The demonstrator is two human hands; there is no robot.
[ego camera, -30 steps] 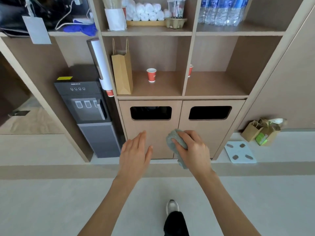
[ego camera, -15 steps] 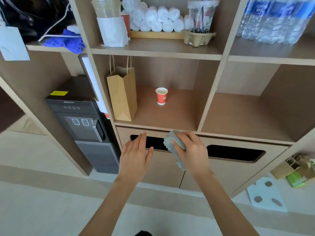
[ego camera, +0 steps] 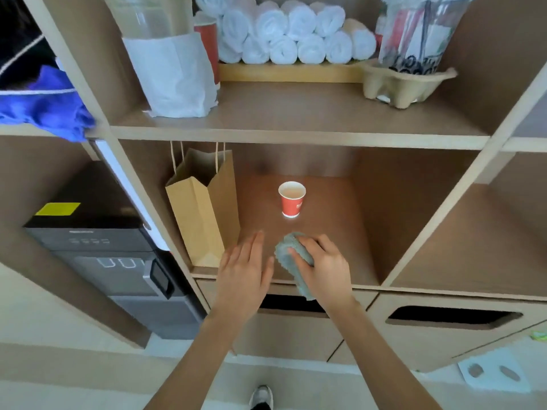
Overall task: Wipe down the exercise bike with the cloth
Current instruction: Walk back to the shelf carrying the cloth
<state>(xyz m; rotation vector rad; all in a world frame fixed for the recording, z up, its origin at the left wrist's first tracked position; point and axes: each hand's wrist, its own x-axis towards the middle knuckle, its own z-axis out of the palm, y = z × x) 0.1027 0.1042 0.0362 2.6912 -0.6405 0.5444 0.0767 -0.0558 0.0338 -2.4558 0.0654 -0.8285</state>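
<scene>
Loosely bunched cloth (ego camera: pixel 287 255) gripped by right hand (ego camera: pixel 324 272), long axis hanging downward, left hand (ego camera: pixel 242 275) flat

The cloth (ego camera: pixel 291 255) was nubby grey fabric; the shelf (ego camera: pixel 296 119) matt wood laminate; the bag (ego camera: pixel 201 214) kraft paper; the cup (ego camera: pixel 292 199) glossy red paper.

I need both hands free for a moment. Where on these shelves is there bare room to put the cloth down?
The lower right compartment shows bare floor. In the middle one, room lies right of the red cup; the brown bag crowds its left. The upper shelf is crowded behind by rolled towels, bare along its front.
</scene>
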